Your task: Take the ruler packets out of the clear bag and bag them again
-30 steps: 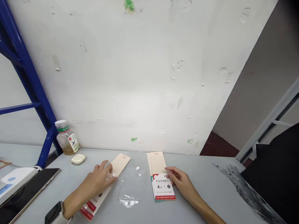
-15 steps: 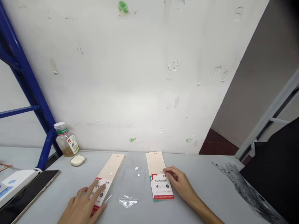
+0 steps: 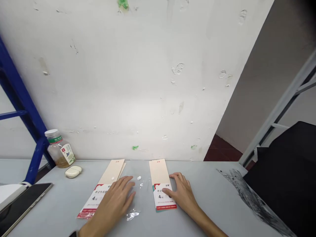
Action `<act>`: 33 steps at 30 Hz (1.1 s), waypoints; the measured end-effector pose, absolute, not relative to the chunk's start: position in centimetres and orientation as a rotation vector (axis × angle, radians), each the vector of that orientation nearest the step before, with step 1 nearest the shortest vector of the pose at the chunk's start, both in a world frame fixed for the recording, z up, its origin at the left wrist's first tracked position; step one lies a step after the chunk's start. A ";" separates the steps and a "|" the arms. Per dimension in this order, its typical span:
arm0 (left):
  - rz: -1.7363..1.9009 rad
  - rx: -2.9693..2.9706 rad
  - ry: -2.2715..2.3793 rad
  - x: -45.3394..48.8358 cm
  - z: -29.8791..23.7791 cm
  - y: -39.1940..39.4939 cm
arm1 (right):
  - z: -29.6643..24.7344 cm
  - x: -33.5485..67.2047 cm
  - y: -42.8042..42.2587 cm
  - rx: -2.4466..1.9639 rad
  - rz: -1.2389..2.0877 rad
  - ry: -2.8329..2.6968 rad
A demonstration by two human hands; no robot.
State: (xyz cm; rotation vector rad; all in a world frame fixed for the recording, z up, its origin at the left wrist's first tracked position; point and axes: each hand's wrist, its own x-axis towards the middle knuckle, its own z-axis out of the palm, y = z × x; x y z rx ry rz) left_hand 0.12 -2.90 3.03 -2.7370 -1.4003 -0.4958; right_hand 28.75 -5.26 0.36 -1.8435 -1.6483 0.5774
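Two stacks of long beige cards with red and white printed ends lie on the grey table [image 3: 217,204]. My left hand [image 3: 116,202] rests flat with spread fingers, partly on the left card stack [image 3: 103,186] and partly on a clear plastic sleeve [image 3: 134,210] lying between the stacks. My right hand [image 3: 181,194] lies flat with its fingers on the printed end of the right card stack [image 3: 160,181]. A small white pellet [image 3: 139,178] sits on the table between the stacks.
A capped bottle of amber liquid [image 3: 59,149] and a cream oval case [image 3: 73,171] stand by the wall at left. A blue metal frame [image 3: 24,112] rises at left, with a dark tablet [image 3: 22,205] below it. Black material [image 3: 283,171] lies at right.
My left hand slid back toward me, then forward and right onto the clear sleeve. My right hand moved further over the right stack's printed end. The view shifted right.
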 end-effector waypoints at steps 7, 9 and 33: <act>-0.608 -2.762 -1.283 1.8 1.4 -2.3 | 0.0 28.4 -5.0 -1.914 0.588 -1.563; -0.628 -2.782 -1.309 1.9 1.4 -2.5 | -0.1 28.2 -5.0 -1.919 0.536 -1.547; -0.747 -2.887 -1.678 2.4 1.6 -2.4 | 1.9 29.5 -5.1 -1.310 1.274 -1.115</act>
